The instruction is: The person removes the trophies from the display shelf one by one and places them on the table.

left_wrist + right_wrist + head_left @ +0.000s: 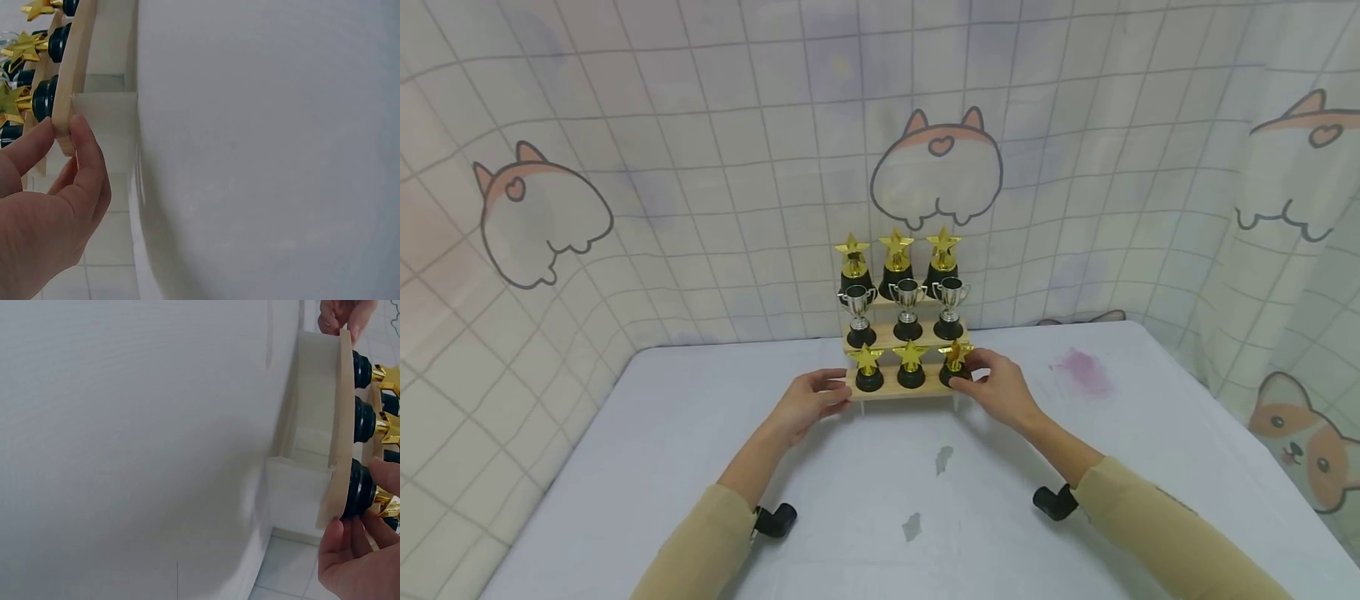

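Note:
A tiered wooden stand (892, 390) holds three rows of small trophies on black bases at the far side of the table. Gold star trophies (911, 360) fill the lowest board, silver cup trophies (907, 297) the middle one, and larger gold stars (897, 257) the top. My left hand (811, 402) pinches the left end of the lowest board (74, 69), thumb above and fingers beneath. At the other end, my right hand (1002, 390) grips the rightmost front star trophy (361, 486) by its base, thumb and fingers on opposite sides. Clear white supports (303, 494) show under the board.
A white cloth covers the table (700, 400); two grey patches (944, 458) and a pink stain (1084, 371) mark it. Behind the stand hangs a gridded curtain (700, 208) with cartoon corgis. Each wrist carries a black camera (777, 521).

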Motion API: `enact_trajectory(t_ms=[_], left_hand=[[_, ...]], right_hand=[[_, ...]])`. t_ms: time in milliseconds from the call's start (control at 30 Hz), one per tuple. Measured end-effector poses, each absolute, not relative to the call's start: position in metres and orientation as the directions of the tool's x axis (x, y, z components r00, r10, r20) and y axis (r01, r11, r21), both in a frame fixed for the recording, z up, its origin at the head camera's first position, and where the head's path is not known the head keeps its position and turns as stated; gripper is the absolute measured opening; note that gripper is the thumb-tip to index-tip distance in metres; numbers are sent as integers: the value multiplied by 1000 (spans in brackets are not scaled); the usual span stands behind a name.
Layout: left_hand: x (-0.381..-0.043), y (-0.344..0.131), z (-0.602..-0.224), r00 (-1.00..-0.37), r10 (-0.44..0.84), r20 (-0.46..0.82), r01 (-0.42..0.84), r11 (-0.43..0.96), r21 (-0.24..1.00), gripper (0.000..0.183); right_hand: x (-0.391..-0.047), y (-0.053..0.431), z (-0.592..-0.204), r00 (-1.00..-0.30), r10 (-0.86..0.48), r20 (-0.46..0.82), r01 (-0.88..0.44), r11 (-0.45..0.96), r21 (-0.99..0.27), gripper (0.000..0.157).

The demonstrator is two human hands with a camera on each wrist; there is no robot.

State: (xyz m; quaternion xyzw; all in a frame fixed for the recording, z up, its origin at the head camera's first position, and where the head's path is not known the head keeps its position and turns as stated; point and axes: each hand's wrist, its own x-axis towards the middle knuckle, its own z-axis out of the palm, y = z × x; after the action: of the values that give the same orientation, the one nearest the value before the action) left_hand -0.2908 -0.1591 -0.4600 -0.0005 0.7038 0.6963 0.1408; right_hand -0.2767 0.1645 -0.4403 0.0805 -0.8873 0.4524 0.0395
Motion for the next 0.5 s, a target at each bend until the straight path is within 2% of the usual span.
enact_trajectory(t_ms=[500], left_hand=[[-296, -161, -464, -957, 192, -216, -215, 28, 976, 51]], right_hand=[[-280, 163, -442, -991, -87, 102, -134, 593, -794, 42]])
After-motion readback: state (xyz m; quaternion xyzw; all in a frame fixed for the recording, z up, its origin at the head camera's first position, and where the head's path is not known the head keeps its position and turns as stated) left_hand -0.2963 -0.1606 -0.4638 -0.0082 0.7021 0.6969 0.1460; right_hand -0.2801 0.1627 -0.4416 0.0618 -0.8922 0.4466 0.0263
